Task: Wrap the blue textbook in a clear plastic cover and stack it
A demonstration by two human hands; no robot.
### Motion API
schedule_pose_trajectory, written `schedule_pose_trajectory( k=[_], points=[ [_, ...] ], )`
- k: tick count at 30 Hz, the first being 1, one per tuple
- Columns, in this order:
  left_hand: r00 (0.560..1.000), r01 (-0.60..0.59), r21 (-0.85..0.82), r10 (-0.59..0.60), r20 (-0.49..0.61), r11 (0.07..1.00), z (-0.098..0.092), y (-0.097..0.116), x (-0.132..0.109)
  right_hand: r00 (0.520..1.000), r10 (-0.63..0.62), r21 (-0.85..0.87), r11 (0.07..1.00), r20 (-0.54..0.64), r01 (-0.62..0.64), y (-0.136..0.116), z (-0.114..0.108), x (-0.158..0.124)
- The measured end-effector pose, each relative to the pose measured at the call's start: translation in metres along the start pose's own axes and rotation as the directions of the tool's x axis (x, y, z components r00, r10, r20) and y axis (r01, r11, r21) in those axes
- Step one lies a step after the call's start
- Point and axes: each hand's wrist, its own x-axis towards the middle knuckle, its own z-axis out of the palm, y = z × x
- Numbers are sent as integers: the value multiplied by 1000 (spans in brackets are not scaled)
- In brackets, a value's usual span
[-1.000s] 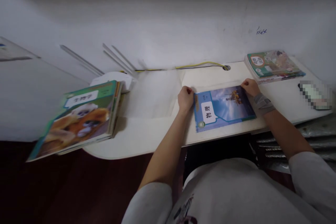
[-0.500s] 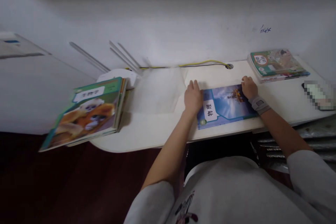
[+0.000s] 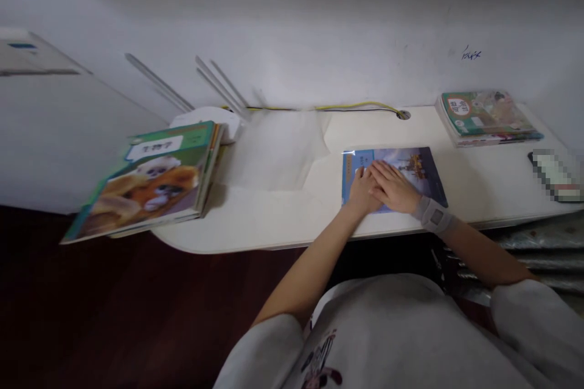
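A blue physics textbook [image 3: 431, 173] lies flat near the front edge of the white desk [image 3: 255, 222], an orange oil rig pictured on its cover. Both my hands rest on that cover. My left hand [image 3: 362, 193] lies on the book's left half, partly covered. Across its fingers lies my right hand [image 3: 395, 187], flat with the fingers stretched toward the left; a grey wristband is on that wrist. Neither hand grips anything. The left fingertips show just past the right hand.
A stack of books topped by a green biology textbook [image 3: 150, 179] overhangs the desk's left end. Beside it are translucent sheets [image 3: 274, 155] and a white router [image 3: 205, 117] with antennas. At right are more books [image 3: 490, 114] and a phone [image 3: 556, 176]. A yellow cable [image 3: 360, 104] runs along the wall.
My hands have left the book's left and right edges and come together on its cover, right over left. The book now sits a little more squarely. The view has shifted slightly.
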Motion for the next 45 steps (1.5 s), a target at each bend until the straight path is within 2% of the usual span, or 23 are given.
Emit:
schedule_pose_trajectory(
  k=[2,4,8,10,12,14,17,18,20,24,28,31,33,36,40,42,45],
  points=[
    [1000,25,-4,-25,-10,1000,0,-8,2,999,-20,-8,1000,42,20,3,3,-5],
    [992,114,-13,-115,-47,993,0,-18,1,997,10,-53,999,79,-6,26,1,-12],
    [943,329,-57,-331,-31,943,-2,-41,-6,972,216,-136,970,91,-203,87,-7,-30],
    [926,374,-73,-376,-21,925,-3,-48,-8,959,274,-140,955,77,-261,103,-8,-35],
    [903,418,-87,-424,-74,904,-5,-53,-6,946,320,-126,941,43,-313,108,-6,-35],
    [860,479,-116,-492,-136,870,-9,-57,1,899,437,-117,892,-19,-436,108,-5,-29],
    [795,559,-188,-587,-155,807,-16,-68,18,775,626,-115,766,-93,-632,117,-4,-14],
    [779,578,-217,-611,-140,787,-18,-73,24,747,658,-93,742,-94,-664,123,-4,-8],
    [758,599,-269,-643,-112,754,-22,-83,35,726,685,-11,727,-67,-687,136,-3,4],
    [752,602,-299,-652,-103,741,-20,-94,46,745,667,92,744,-31,-662,148,0,19],
    [749,597,-273,-646,-146,754,-13,-94,48,778,622,61,783,-89,-619,135,4,19],
    [770,573,-193,-604,-205,797,-11,-92,49,797,590,28,805,-125,-592,125,8,16],
    [786,559,-146,-578,-221,816,-12,-91,50,803,580,19,812,-135,-583,123,9,16],
    [776,574,-154,-595,-211,804,-13,-88,49,808,570,29,819,-147,-572,125,11,15],
    [761,572,-256,-621,-189,779,-12,-87,40,807,567,69,823,-165,-564,129,11,14],
    [763,535,-368,-622,-175,760,-12,-88,35,803,570,87,821,-177,-564,129,11,13],
    [749,430,-594,-636,-185,680,-12,-91,30,817,539,38,838,-206,-544,127,8,11]
  ],
)
